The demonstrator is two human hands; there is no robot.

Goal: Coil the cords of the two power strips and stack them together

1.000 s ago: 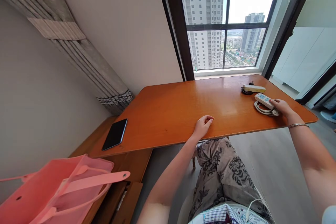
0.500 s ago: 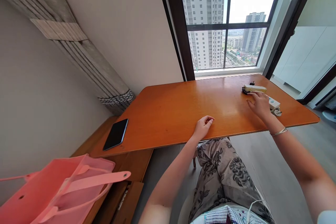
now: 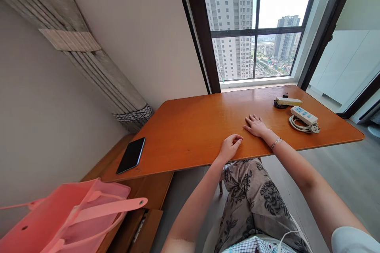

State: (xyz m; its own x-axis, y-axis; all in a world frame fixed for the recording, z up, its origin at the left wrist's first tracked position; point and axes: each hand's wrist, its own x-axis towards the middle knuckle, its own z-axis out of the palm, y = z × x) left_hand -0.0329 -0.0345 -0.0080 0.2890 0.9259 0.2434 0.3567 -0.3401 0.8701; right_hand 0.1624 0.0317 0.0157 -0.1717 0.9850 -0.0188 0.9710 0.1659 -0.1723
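Note:
Close to the front edge of the brown wooden table [image 3: 190, 128], my left hand [image 3: 230, 148] rests with its fingers curled in and no object showing in it. My right hand [image 3: 255, 125] lies palm down on the tabletop with its fingers spread, holding nothing. To the right of it sits a white power strip [image 3: 304, 115] with blue sockets, its pale cord [image 3: 299, 127] coiled beside it. Behind that lies a second, yellowish power strip [image 3: 289, 101] with a black cord [image 3: 280, 105] and a dark plug.
A black tablet [image 3: 131, 155] lies at the table's left end. Below it, a pink bag [image 3: 74, 209] stands on a lower wooden surface. Beyond the table is a window [image 3: 257, 31]; a tied curtain [image 3: 133, 112] hangs at the left.
My right hand has moved left, away from the power strips, and now lies flat on the table. The white strip and its coiled cord are uncovered. My left hand has stayed nearly still.

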